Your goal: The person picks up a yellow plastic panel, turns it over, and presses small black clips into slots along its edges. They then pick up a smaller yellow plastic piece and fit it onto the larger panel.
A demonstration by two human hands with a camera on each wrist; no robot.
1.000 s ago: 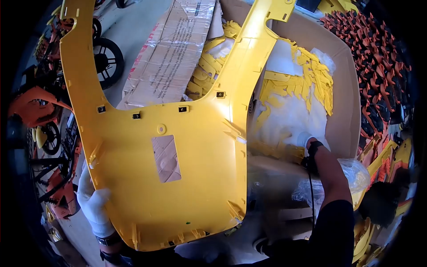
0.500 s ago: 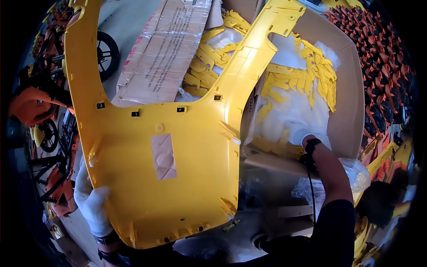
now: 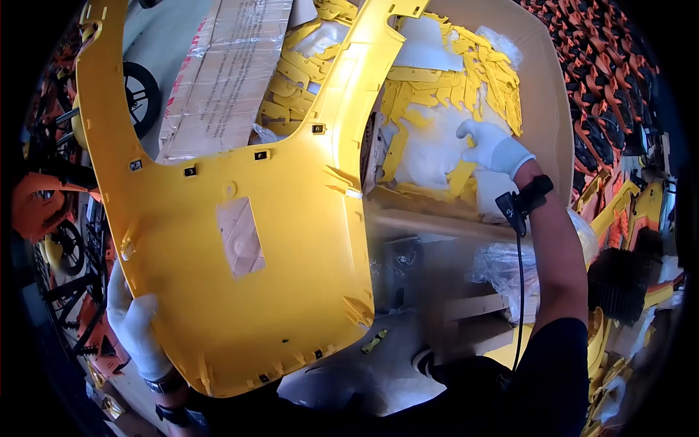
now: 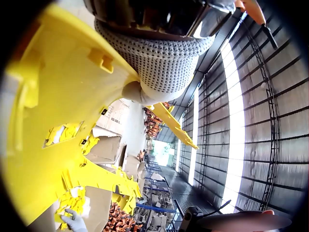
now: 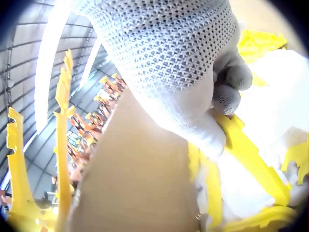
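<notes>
Yellow panel: I see the yellow panel (image 3: 295,251) held up left of the open carton (image 3: 550,109), one upper arm across the carton's left edge; the top frame border cuts off both arms' ends.
Left hand: the gloved left hand (image 3: 135,331) grips the panel's left edge, thumb on the near face; its fingers behind are hidden from me.
Right hand: the gloved right hand (image 3: 496,147) is inside the carton, toward its right wall, part-open, fingers bent with a gap to the thumb; I see nothing held.
Yellow strip: directly under that hand lies a yellow strip (image 5: 258,169), its upper end masked by the glove; contact I cannot tell.
Carton contents: yellow parts (image 3: 502,76) overlap toward the far right corner, around cloudy white wrapping (image 3: 429,149).
Near flap: the carton's near edge is blurred.
</notes>
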